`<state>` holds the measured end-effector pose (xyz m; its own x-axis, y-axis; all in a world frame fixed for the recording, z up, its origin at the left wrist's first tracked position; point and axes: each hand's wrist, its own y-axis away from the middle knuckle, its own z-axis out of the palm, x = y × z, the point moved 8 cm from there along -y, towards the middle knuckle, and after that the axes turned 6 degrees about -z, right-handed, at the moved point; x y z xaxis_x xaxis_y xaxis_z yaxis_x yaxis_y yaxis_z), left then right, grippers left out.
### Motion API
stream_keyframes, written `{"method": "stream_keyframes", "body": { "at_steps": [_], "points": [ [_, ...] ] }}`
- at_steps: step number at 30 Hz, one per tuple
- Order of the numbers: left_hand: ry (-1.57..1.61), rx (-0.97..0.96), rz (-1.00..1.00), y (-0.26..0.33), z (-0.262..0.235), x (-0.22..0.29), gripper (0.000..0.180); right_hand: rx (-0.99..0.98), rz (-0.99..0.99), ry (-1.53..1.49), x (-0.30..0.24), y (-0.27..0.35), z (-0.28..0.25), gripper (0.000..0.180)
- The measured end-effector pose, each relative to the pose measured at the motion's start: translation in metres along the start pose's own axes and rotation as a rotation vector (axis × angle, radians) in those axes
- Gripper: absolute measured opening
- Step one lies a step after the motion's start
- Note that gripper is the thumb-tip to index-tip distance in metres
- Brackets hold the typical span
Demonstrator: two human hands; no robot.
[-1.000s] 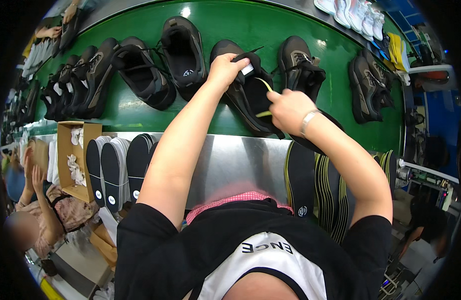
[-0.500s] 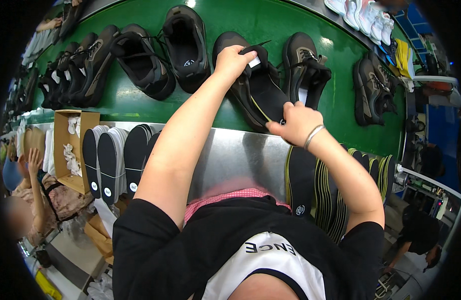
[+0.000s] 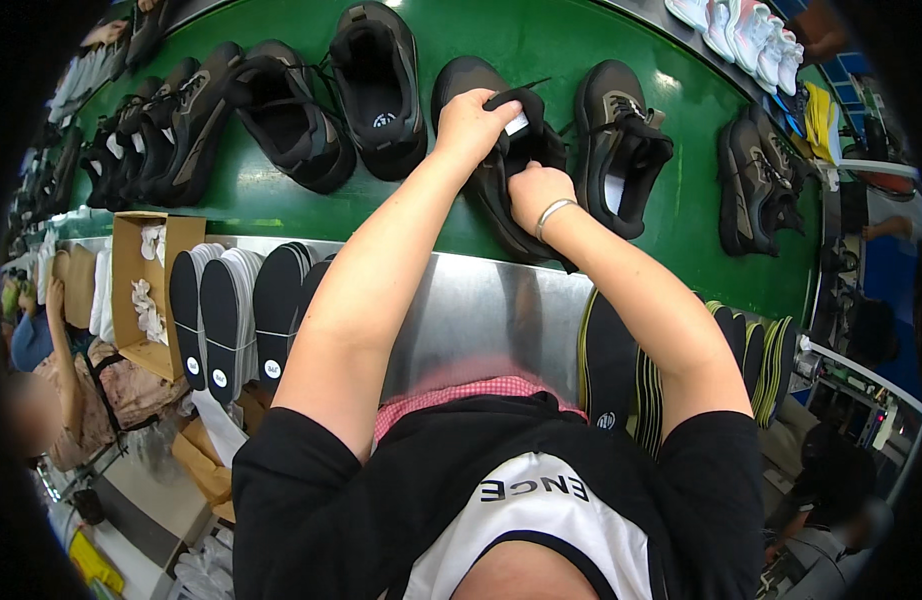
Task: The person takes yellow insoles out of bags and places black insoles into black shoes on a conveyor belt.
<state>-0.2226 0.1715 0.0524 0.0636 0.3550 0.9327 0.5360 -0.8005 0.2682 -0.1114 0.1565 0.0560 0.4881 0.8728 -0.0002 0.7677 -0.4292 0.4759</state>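
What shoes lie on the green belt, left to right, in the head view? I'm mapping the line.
Cluster of dark shoes → black shoe → black shoe → shoe held by left hand and right hand → black shoe → dark shoe.

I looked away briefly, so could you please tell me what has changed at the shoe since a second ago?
The right hand moved from beside the black shoe into its opening, pressing inside. The left hand kept its grip on the tongue. The shoe and its neighbours on the green belt drifted slightly; the insole stacks stayed put.
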Motion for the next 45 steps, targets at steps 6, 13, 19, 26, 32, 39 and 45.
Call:
{"method": "stream_keyframes", "body": {
  "at_steps": [6,13,19,26,32,39,45],
  "points": [
    [-0.009,0.017,0.048,-0.004,-0.005,0.000,0.032,-0.556,-0.078,-0.209,-0.001,-0.005,0.000,0.027],
    [-0.001,-0.016,0.011,-0.004,-0.004,-0.007,0.030,-0.189,-0.008,0.127,-0.006,-0.023,0.030,0.024],
    [0.001,0.038,0.010,0.007,-0.015,0.010,0.032,-0.415,-0.225,0.264,-0.022,0.008,0.003,0.023],
    [0.092,0.022,0.022,0.003,-0.014,-0.002,0.028,-0.715,-0.122,-0.178,-0.027,0.049,0.002,0.039],
    [-0.108,0.017,0.272,0.029,-0.017,0.029,0.031,-0.651,-0.071,-0.252,-0.022,0.039,0.020,0.043],
    [-0.492,0.242,0.646,0.015,-0.045,0.087,0.028,0.643,-0.185,-0.393,-0.002,0.162,-0.060,0.041],
    [-0.994,0.375,0.567,-0.024,-0.083,0.094,0.039,0.545,0.570,-0.282,0.117,0.321,-0.002,0.040]
  ]
}}
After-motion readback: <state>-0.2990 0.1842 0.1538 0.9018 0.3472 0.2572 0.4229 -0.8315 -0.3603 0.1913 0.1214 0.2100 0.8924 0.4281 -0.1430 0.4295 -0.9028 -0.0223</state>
